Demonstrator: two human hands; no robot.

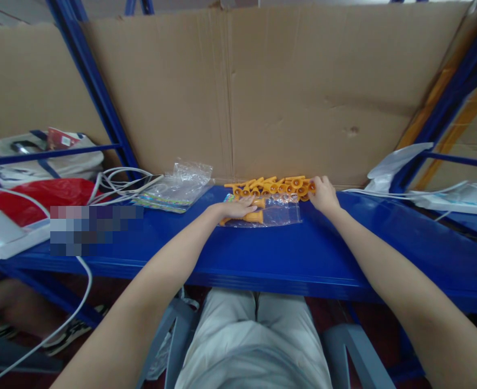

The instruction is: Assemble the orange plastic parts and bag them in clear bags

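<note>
A row of small orange-yellow plastic horns (273,187) with flared ends lies heaped along the back of the blue shelf. In front of it is a clear plastic bag (281,214) with a few such horns (254,217) in its left part. My left hand (238,207) rests on the bag, its fingers stretched to the right over the horns. At the right end of the heap, my right hand (323,195) has its fingers curled around an end horn (311,187). Its fingertips are partly hidden from me.
Flat clear bags with a colourful edge (177,189) lie left of the heap, beside white cables (120,183). Cardboard (287,97) stands behind the blue shelf (254,254). Farther left are a red bag (55,194) and a white power strip (19,237); another strip (457,201) lies right.
</note>
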